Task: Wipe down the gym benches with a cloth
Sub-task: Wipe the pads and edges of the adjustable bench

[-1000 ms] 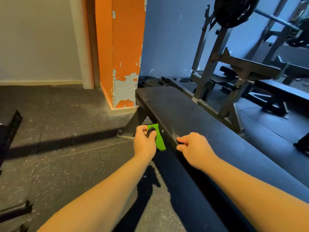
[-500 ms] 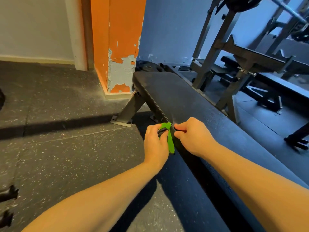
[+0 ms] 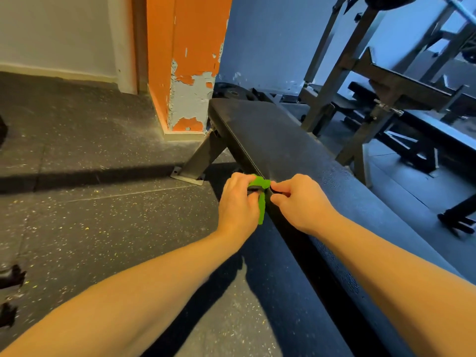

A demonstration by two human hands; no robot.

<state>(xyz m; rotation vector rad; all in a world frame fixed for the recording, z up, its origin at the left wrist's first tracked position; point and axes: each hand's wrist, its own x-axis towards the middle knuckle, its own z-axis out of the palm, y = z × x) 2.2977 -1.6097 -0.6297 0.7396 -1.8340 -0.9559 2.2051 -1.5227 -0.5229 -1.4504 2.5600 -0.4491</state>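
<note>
Cloth [image 3: 261,182] is gripped by left hand [image 3: 238,203] at bench [image 3: 280,140] edge; right hand [image 3: 301,202] fingers curl beside it, grasp unclear.

Your left hand [image 3: 238,204] covers most of the green cloth [image 3: 261,202]; a dark bit [image 3: 255,188] in that grip is unreadable. The pinch of your right hand [image 3: 300,202] at the worktop [image 3: 296,150] edge is unclear. Worktop's near end runs off the bottom; rack [image 3: 401,78] top cropped above.

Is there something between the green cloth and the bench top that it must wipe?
Nothing visible. The left hand grips the green cloth at the bench edge, the right hand beside it; the pad ahead is bare.
</note>
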